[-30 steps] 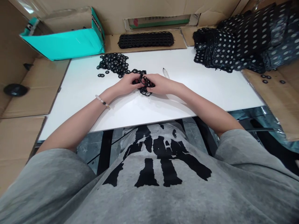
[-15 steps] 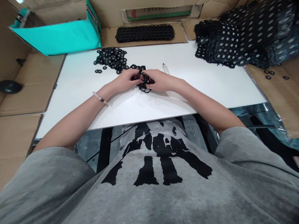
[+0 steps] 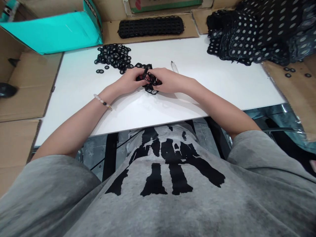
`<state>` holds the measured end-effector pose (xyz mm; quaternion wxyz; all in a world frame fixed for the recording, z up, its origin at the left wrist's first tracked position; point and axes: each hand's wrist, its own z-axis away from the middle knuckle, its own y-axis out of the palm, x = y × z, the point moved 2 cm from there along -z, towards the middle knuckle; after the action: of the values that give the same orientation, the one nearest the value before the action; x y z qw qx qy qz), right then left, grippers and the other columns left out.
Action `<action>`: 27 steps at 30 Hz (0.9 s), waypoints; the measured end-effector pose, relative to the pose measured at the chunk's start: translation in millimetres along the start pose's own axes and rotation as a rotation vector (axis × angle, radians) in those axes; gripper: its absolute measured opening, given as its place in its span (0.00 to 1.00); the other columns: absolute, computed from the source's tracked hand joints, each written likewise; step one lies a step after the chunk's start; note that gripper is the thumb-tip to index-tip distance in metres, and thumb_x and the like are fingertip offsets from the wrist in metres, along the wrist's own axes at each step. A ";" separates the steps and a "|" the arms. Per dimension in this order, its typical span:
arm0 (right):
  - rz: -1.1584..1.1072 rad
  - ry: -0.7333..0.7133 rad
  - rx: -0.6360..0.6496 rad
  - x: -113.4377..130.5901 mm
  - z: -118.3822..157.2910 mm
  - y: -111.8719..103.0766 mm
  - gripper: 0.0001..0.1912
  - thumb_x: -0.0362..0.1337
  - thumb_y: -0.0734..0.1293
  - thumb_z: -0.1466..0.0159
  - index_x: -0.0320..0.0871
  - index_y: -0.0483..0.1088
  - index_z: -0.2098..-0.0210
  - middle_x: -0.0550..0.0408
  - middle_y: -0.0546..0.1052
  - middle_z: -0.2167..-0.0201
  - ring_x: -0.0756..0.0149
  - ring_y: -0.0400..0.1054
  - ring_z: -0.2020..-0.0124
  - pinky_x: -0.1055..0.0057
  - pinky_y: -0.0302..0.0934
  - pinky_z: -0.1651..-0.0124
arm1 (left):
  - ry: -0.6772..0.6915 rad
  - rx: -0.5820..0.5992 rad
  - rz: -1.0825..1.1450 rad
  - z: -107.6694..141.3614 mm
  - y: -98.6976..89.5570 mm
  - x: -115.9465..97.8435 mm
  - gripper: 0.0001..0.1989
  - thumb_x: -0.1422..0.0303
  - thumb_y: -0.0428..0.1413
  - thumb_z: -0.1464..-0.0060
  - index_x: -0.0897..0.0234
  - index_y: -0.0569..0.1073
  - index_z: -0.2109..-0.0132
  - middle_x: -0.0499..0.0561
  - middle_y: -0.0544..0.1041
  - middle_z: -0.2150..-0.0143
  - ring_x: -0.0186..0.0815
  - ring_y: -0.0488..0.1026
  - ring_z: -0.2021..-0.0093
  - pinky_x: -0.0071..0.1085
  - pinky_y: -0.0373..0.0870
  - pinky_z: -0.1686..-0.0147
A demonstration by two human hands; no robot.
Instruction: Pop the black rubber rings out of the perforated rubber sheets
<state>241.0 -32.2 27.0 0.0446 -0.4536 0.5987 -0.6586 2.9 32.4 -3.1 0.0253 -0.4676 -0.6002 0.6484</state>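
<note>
Over the white table, my left hand [image 3: 132, 80] and my right hand [image 3: 168, 80] meet with their fingers curled around a crumpled black perforated sheet [image 3: 151, 89]. Both hands grip it, and part of it bunches up between the fingertips, hiding them in part. The sheet has round holes and some grey-centred discs along its edge. Just left of and beyond my left hand is a heap of small black rings with grey centres [image 3: 114, 55]. A white pen [image 3: 174, 67] lies behind my right hand.
A turquoise box [image 3: 56, 33] stands at the back left. A stack of black perforated strips [image 3: 151, 27] lies on cardboard at the back. Dotted black sheets [image 3: 237, 39] are piled at the back right, with several loose rings [image 3: 288, 75] near them. A black mouse-like object [image 3: 7, 90] sits far left.
The view has tilted down slightly, so the table's things appear higher. Both hands stay together on the perforated sheet, with only small finger movement.
</note>
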 end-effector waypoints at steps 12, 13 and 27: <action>0.064 -0.016 0.012 0.2 0.3 0.8 0.14 0.31 0.72 0.24 0.44 0.73 0.41 0.42 0.86 0.39 0.46 0.79 0.38 0.52 0.73 0.31 | 0.030 0.051 -0.080 0.3 0.8 -0.9 0.13 0.54 0.64 0.29 0.59 0.82 0.50 0.54 0.84 0.52 0.47 0.78 0.48 0.48 0.76 0.40; 0.069 -0.017 0.012 0.2 0.5 0.9 0.14 0.31 0.72 0.24 0.44 0.74 0.41 0.43 0.86 0.39 0.46 0.79 0.37 0.52 0.73 0.31 | 0.032 0.053 -0.080 0.0 1.0 -0.1 0.13 0.54 0.64 0.29 0.59 0.82 0.50 0.54 0.84 0.52 0.47 0.77 0.49 0.48 0.76 0.40; 0.110 0.007 0.032 8.1 3.5 -2.1 0.13 0.31 0.71 0.24 0.46 0.73 0.42 0.41 0.86 0.38 0.44 0.81 0.38 0.51 0.74 0.33 | 0.027 0.037 -0.091 -0.6 2.4 4.8 0.12 0.54 0.66 0.29 0.57 0.81 0.51 0.55 0.84 0.51 0.52 0.80 0.46 0.54 0.78 0.37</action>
<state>239.6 -39.1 32.7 0.0858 -0.4171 0.6123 -0.6662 1.8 35.0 -7.7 0.0714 -0.4480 -0.6082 0.6514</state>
